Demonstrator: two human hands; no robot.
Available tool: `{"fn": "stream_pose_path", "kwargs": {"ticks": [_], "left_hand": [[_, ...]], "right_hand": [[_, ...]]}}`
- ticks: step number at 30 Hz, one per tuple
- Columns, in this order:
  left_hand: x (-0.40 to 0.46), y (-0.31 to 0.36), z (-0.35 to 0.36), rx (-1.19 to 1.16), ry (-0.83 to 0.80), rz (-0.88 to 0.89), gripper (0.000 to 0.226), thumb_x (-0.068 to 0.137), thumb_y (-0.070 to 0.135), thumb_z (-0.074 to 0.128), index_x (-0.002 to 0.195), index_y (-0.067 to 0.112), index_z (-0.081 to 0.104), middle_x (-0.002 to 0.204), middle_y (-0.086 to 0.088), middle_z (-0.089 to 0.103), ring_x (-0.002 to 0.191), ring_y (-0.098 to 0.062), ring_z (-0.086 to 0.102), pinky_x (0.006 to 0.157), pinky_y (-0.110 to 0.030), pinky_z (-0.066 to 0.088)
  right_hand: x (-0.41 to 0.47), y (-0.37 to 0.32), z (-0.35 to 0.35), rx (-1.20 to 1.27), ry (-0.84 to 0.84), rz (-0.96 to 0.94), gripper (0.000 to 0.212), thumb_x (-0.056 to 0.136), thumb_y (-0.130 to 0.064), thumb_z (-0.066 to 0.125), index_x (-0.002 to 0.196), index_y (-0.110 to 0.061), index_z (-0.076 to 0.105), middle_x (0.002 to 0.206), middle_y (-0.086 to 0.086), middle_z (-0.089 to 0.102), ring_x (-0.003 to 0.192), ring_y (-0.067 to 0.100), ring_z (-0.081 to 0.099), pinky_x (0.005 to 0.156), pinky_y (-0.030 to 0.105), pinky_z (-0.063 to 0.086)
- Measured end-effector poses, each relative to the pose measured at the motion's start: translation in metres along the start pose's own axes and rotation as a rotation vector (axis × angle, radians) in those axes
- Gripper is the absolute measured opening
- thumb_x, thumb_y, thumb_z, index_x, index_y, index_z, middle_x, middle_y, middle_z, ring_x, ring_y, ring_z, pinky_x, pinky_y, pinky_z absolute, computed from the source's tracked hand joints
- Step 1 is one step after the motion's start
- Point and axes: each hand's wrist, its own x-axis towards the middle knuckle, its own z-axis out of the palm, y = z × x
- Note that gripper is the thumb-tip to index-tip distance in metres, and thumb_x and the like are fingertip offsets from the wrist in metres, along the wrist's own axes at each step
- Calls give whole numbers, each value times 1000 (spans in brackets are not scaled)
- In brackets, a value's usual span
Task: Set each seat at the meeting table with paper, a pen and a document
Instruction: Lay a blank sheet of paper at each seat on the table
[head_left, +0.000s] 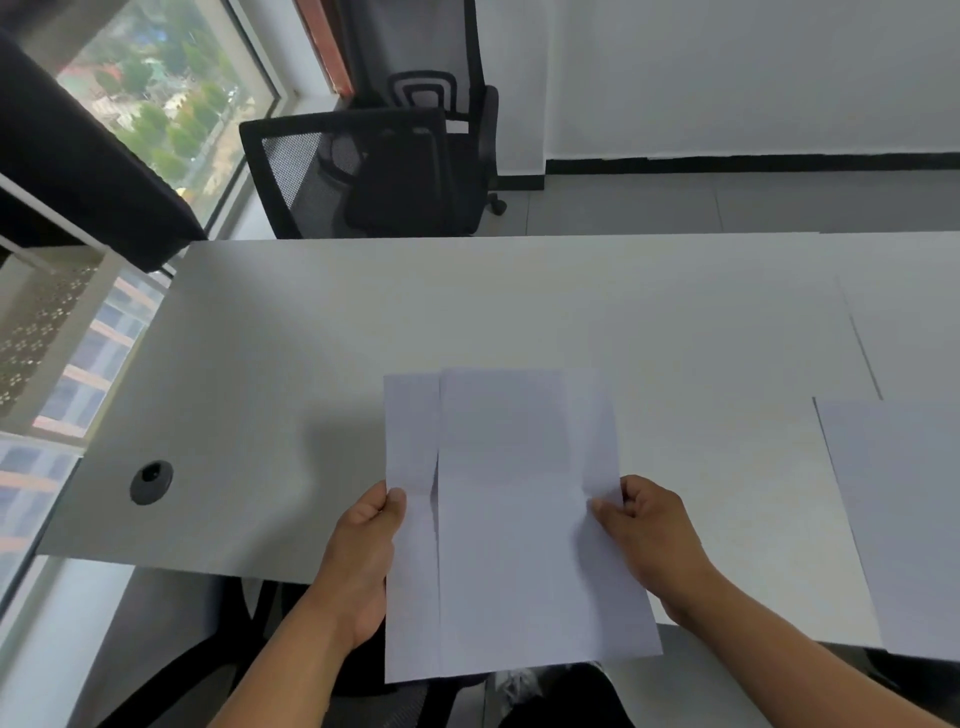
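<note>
I hold a small stack of white paper sheets (509, 519) above the near edge of the white meeting table (415, 322). Two sheets show, fanned apart, the left one peeking out from under the top one. My left hand (363, 551) grips the stack's left edge, thumb on top. My right hand (649, 535) pinches the right edge of the top sheet. Another white sheet (904, 519) lies flat on the table at the right. No pen is in view.
A black mesh office chair (363, 171) stands at the table's far side, a second one behind it by the window. A round grey cable grommet (151, 481) sits in the tabletop at the left. A seam (862, 348) joins this table to another on the right.
</note>
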Motion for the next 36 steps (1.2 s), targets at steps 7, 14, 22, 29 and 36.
{"fn": "stream_pose_path", "kwargs": {"ticks": [7, 14, 22, 29, 36], "left_hand": [[5, 15, -18, -37, 65, 23, 26, 115, 23, 53, 124, 19, 77, 116, -8, 84, 96, -23, 81, 72, -36, 63], [9, 16, -24, -55, 75, 42, 28, 115, 22, 53, 131, 16, 75, 122, -11, 82, 108, -30, 77, 83, -41, 61], [7, 21, -47, -101, 46, 15, 29, 113, 24, 56, 134, 19, 74, 128, -11, 80, 120, -35, 74, 94, -47, 58], [6, 14, -56, -133, 20, -16, 31, 112, 23, 55, 136, 16, 73, 133, -14, 78, 125, -37, 72, 105, -50, 54], [5, 5, -44, -125, -5, -36, 31, 111, 22, 56, 137, 15, 73, 132, -15, 78, 124, -38, 72, 105, -50, 55]], "right_hand": [[15, 8, -10, -392, 175, -117, 30, 104, -15, 57, 81, -1, 45, 68, 14, 53, 59, 20, 37, 54, 36, 30], [23, 12, -11, -489, 206, -23, 24, 103, -17, 53, 81, -9, 45, 72, 8, 58, 61, 25, 44, 55, 36, 34], [29, 13, -19, -562, 245, 61, 21, 100, -17, 51, 81, -13, 42, 73, 6, 56, 61, 24, 44, 58, 33, 36], [34, 11, -13, -563, 230, 54, 19, 99, -20, 50, 83, -13, 46, 76, 6, 60, 67, 28, 55, 59, 34, 40], [38, 18, -9, -596, 225, 31, 23, 101, -25, 53, 83, -13, 46, 80, 4, 58, 72, 28, 56, 60, 36, 40]]}}
